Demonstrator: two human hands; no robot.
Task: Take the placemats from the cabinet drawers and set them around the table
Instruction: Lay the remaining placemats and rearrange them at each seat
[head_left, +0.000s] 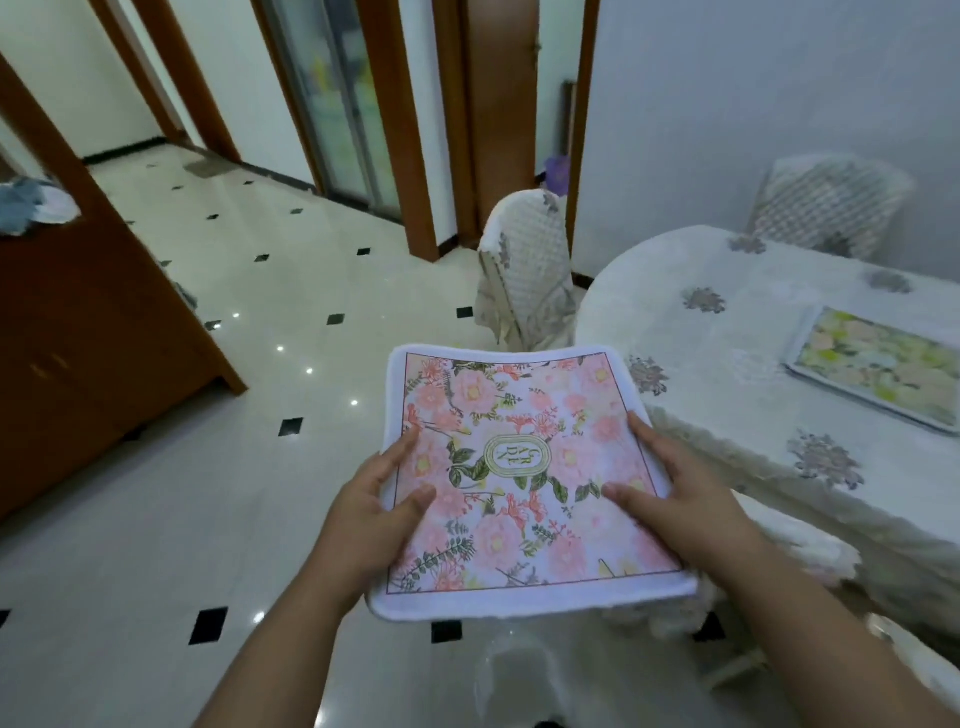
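I hold a pink floral placemat (524, 478) with a white border flat in front of me, above the floor. My left hand (376, 506) grips its left edge, thumb on top. My right hand (670, 488) grips its right edge the same way. A second placemat (878, 366) with a yellow-green flower print lies flat on the table (753, 332) at the right, which is covered by a white lace cloth with grey flower patches.
A covered chair (524, 270) stands at the table's left end and another covered chair (826, 208) behind it. A brown wooden cabinet (88, 332) is at the left. Glossy tiled floor (218, 467) spreads between them, with doorways beyond.
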